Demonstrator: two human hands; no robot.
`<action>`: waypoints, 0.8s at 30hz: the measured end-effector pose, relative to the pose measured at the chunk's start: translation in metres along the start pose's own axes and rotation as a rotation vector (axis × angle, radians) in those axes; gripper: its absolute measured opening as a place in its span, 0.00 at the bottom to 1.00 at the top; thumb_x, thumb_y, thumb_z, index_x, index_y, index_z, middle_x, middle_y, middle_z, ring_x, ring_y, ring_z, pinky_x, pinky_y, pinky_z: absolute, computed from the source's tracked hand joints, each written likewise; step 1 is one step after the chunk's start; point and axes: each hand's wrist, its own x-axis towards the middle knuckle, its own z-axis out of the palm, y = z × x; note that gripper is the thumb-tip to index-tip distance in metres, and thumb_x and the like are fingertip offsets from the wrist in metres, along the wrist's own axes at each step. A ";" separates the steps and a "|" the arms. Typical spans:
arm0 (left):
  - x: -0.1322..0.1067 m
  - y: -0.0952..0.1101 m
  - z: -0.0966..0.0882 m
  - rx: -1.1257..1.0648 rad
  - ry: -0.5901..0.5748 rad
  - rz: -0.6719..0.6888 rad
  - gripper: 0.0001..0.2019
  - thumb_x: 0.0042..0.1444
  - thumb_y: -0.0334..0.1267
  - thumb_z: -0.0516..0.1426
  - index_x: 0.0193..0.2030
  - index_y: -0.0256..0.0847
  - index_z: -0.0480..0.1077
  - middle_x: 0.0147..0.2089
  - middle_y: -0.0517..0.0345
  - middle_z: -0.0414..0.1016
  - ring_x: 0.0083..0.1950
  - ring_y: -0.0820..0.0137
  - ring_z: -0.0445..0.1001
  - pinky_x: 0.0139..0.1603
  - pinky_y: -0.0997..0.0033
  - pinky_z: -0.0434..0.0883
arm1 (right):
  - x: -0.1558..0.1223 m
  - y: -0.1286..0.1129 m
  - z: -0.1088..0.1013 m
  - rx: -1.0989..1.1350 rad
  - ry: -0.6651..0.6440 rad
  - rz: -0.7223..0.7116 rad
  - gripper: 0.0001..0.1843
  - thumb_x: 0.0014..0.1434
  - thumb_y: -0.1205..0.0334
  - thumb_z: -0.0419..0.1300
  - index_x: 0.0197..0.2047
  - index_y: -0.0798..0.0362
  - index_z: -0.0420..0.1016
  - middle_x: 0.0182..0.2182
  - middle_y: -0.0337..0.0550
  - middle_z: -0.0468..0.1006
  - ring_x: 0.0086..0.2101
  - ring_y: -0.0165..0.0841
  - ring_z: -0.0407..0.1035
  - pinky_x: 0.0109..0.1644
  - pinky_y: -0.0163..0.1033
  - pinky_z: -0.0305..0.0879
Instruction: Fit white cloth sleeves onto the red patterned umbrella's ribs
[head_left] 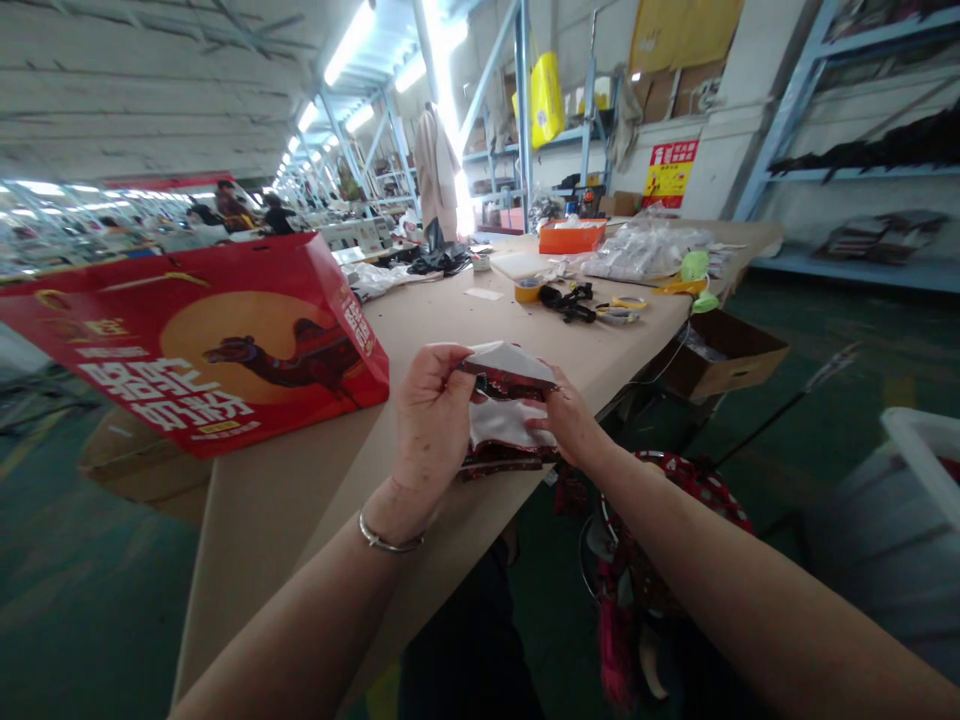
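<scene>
Between my two hands is a small dark red fabric piece with a white lining (pixel 501 424), spread so that its pale inside faces me. My left hand (pixel 436 420), with a silver bangle at the wrist, pinches its upper left edge between thumb and fingers. At the right edge, my right hand (pixel 568 418) grips it, and some of its fingers lie against the white lining. Both hands hold the piece just above the front edge of the brown table (pixel 322 500). Whether it is a pouch or another sewn part, I cannot tell.
A large red paper bag (pixel 225 350) with a camel picture stands at the left. Yellow tape (pixel 528 291), black scissors-like tools (pixel 574 302), an orange box (pixel 571 237) and plastic bags (pixel 649 248) lie farther back. A cardboard box (pixel 731 355) and grey bin (pixel 885 520) are right.
</scene>
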 end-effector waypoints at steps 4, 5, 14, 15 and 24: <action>-0.028 0.006 0.002 -0.223 0.010 -0.305 0.06 0.51 0.38 0.60 0.33 0.40 0.67 0.28 0.63 0.70 0.26 0.77 0.69 0.17 0.82 0.66 | -0.032 -0.013 -0.026 -0.223 0.214 -0.397 0.20 0.58 0.61 0.47 0.53 0.48 0.65 0.48 0.44 0.73 0.45 0.36 0.69 0.47 0.41 0.68; -0.036 0.009 0.003 -0.324 0.003 -0.406 0.08 0.50 0.39 0.61 0.33 0.40 0.67 0.28 0.63 0.70 0.26 0.76 0.70 0.17 0.82 0.67 | -0.045 -0.013 -0.035 -0.327 0.234 -0.463 0.19 0.57 0.64 0.48 0.52 0.49 0.67 0.47 0.44 0.74 0.45 0.36 0.69 0.48 0.41 0.67; -0.119 0.015 0.029 -0.776 -0.207 -1.031 0.13 0.42 0.37 0.68 0.31 0.39 0.68 0.27 0.63 0.73 0.26 0.77 0.71 0.27 0.76 0.75 | -0.170 0.035 -0.080 -0.262 0.060 -0.047 0.09 0.57 0.60 0.57 0.41 0.48 0.75 0.30 0.39 0.76 0.30 0.36 0.71 0.35 0.38 0.69; -0.129 0.008 0.034 -0.713 -0.233 -1.040 0.13 0.43 0.39 0.67 0.30 0.38 0.69 0.26 0.62 0.72 0.25 0.77 0.70 0.23 0.78 0.73 | -0.177 0.039 -0.080 -0.074 0.104 0.061 0.09 0.56 0.57 0.58 0.40 0.49 0.76 0.30 0.40 0.77 0.30 0.36 0.71 0.35 0.38 0.69; -0.134 0.000 0.067 -0.698 -0.760 -1.203 0.14 0.46 0.41 0.63 0.22 0.38 0.62 0.17 0.65 0.63 0.14 0.79 0.60 0.10 0.82 0.56 | -0.191 0.006 -0.099 0.820 -0.053 0.622 0.15 0.54 0.50 0.61 0.35 0.54 0.79 0.33 0.45 0.82 0.37 0.37 0.76 0.48 0.42 0.70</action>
